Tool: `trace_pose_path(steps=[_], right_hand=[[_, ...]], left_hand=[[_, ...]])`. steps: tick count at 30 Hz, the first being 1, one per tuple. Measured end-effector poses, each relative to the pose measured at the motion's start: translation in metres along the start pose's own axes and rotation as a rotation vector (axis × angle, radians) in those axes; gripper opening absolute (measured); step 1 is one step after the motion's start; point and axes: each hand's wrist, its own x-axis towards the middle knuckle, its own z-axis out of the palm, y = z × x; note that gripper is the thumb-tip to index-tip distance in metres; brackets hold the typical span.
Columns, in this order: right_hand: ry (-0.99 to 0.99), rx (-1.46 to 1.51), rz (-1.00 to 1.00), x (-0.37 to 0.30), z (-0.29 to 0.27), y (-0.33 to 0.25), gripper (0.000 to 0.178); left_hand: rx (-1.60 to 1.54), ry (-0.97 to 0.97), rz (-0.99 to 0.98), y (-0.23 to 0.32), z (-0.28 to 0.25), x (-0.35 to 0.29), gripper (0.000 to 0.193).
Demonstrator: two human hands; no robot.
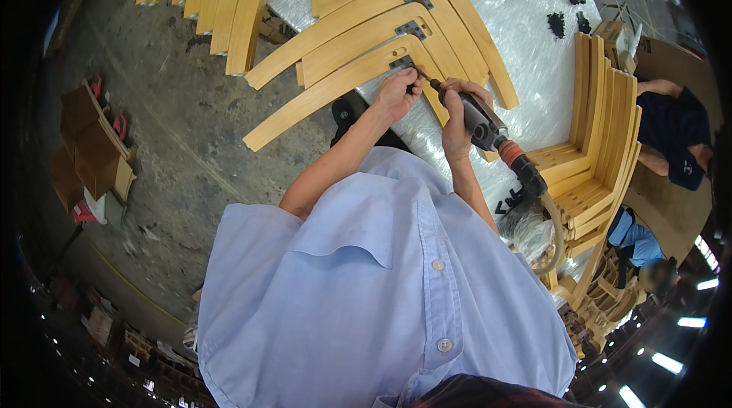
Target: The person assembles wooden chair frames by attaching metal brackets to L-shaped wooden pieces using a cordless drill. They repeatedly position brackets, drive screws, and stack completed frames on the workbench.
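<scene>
Right hand [456, 127] grips a power driver [482, 124] whose bit [425, 75], if tilted, could slip into the left hand [396, 97], curled around something dark [412, 90] just leftward.

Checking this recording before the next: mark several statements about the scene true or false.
1. The right hand holds a black handheld driver with an orange collar. True.
2. Four pale, angled wooden frames bear dark metal brackets. True.
3. The left hand rests on the light-blue button-up shirt. False: it is beside the nearest frame's bracket.
4. Bright red tubing runs from the driver. False: the flexible hose is beige.
</scene>
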Motion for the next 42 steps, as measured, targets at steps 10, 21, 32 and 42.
trace_pose_path(steps=[10, 21, 32, 42], right_hand=[[-0.038, -0.134, -0.034, 0.006, 0.007, 0.002, 0.025], [-0.082, -0.085, -0.054, 0.040, 0.034, 0.022, 0.027], [-0.122, -0.171, -0.064, 0.048, 0.029, 0.037, 0.026], [-0.145, -0.143, -0.062, 0.041, 0.030, 0.048, 0.019]], left_hand=[[0.011, 0.016, 0.004, 0.002, 0.002, 0.000, 0.018], [0.306, 0.176, -0.015, 0.005, 0.003, -0.034, 0.022], [0.314, 0.241, 0.024, 0.012, -0.003, -0.039, 0.021], [0.252, 0.306, 0.025, 0.009, -0.014, -0.054, 0.026]])
